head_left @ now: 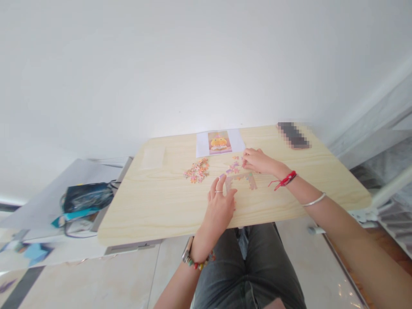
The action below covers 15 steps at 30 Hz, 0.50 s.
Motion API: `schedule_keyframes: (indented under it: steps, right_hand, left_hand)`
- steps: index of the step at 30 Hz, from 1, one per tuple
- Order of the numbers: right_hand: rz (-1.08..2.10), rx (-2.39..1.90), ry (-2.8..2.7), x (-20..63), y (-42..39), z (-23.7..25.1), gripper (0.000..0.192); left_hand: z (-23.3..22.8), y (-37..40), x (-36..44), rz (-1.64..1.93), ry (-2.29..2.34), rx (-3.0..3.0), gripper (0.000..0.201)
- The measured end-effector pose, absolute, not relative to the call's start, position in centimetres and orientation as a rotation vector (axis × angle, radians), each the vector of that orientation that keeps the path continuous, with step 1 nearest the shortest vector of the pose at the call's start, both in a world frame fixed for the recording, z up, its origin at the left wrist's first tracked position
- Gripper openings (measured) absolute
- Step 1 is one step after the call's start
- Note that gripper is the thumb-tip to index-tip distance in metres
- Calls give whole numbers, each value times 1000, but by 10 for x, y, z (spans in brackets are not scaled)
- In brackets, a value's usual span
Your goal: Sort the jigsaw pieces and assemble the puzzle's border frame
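Note:
My left hand [221,205] rests on the table at the left side of a partly joined puzzle border [252,181], its thumb and fingers apart. A purple puzzle piece [222,176] lies by its fingertips. Beyond the border, my right hand [260,162] reaches down with bent fingers drawn together. What they pinch is hidden. Several loose purple and orange puzzle pieces [234,166] lie just left of these fingers. Farther left is a heap of pink and orange puzzle pieces [197,171].
A paper sheet [202,146] with a printed yellow picture lies against the wall. A blurred phone-like object [293,135] is at the back right of the wooden table [151,206]. At the back left lies a pale translucent sheet [153,158]. A dark bag [86,198] sits left of the table.

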State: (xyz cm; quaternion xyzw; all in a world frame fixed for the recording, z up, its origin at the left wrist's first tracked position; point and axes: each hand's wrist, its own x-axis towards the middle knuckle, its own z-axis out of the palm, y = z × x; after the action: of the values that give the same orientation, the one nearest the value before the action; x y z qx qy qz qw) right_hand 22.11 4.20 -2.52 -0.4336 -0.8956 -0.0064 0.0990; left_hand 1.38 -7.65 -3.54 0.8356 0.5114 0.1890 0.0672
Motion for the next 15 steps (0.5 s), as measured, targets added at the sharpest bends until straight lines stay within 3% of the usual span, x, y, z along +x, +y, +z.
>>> schedule_keyframes:
  steps: [15]
  right_hand:
    - [-151, -1663, -2385, 228, -89, -23, 15]
  left_hand:
    - [-38, -92, 34, 588, 1359, 2590, 26]
